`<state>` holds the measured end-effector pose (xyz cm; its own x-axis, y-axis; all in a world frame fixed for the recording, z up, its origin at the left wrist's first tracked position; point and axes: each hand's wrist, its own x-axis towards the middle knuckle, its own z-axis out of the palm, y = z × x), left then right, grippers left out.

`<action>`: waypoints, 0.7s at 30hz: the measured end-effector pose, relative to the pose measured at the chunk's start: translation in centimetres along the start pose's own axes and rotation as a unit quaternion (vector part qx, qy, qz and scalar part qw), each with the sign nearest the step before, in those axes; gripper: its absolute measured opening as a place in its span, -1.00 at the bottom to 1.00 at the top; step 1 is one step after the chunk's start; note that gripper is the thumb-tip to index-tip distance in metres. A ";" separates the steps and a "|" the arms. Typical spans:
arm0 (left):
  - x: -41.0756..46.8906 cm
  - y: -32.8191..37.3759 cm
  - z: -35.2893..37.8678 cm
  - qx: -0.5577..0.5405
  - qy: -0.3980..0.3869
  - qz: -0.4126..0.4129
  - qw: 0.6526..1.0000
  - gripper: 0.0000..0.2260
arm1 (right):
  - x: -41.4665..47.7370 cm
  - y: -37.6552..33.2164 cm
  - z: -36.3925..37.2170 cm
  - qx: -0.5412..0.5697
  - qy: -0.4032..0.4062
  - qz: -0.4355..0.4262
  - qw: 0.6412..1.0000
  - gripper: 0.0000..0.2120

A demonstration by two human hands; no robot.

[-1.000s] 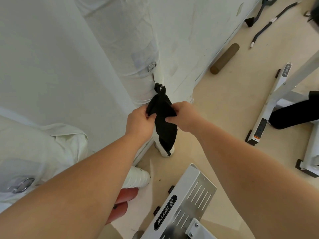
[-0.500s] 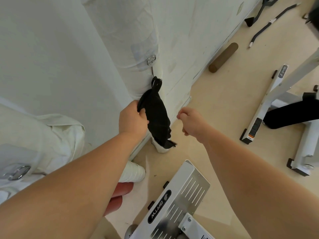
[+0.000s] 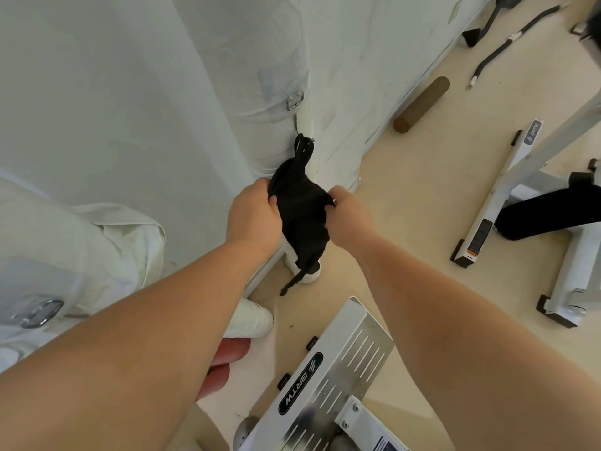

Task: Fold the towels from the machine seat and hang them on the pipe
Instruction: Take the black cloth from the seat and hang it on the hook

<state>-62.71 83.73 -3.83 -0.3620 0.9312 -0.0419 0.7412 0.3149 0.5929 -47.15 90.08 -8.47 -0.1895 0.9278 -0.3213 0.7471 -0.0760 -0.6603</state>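
Black towel (image 3: 300,209) is hanging by its loop from a small hook on the white pipe (image 3: 305,125) at the wall corner (the hook itself is too small to make out clearly). Left hand (image 3: 252,216) is pinching the cloth's left edge with clenched fingers, while right hand (image 3: 346,216) is gripping the right edge, both spreading it between them. Its lower tail is dangling just above the pipe's base on the beige floor (image 3: 406,196).
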 end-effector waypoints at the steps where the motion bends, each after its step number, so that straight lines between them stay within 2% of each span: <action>1: 0.0 0.1 0.0 -0.001 -0.007 -0.001 1.000 -0.83 | 0.2 -0.2 -0.2 0.009 0.016 -0.001 1.000 -0.78; 5: 0.0 0.2 -0.1 -0.041 -0.040 -0.022 0.998 -0.82 | 0.0 -1.2 -0.2 0.106 -0.012 0.006 0.994 -0.59; 7: -0.1 0.3 -0.3 -0.050 -0.050 -0.029 0.997 -0.84 | -0.1 -1.3 0.0 0.103 0.004 0.008 0.995 -0.67; 9: -0.3 0.5 -0.5 -0.060 -0.054 -0.035 0.996 -0.86 | -0.4 -1.3 0.2 0.121 0.030 0.049 0.991 -0.69; 12: -0.6 0.9 -0.8 -0.070 -0.062 -0.052 0.994 -0.83 | -1.1 -1.8 0.5 0.227 0.028 0.111 0.967 -0.72; 16: -1.0 1.7 -1.3 -0.070 -0.082 -0.062 0.992 -0.81 | -2.6 -3.0 0.2 0.284 -0.025 0.089 0.954 -0.66; 21: -2.7 3.0 -2.8 -0.074 -0.125 -0.089 0.985 -0.73 | -5.3 -4.0 -1.4 0.257 -0.101 0.059 0.959 -0.53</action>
<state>-61.06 81.63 0.35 -0.3136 0.8860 -0.3415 0.5818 0.4635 0.6683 -48.25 85.94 -3.18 -0.2813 0.8153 -0.5061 0.3689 -0.3950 -0.8414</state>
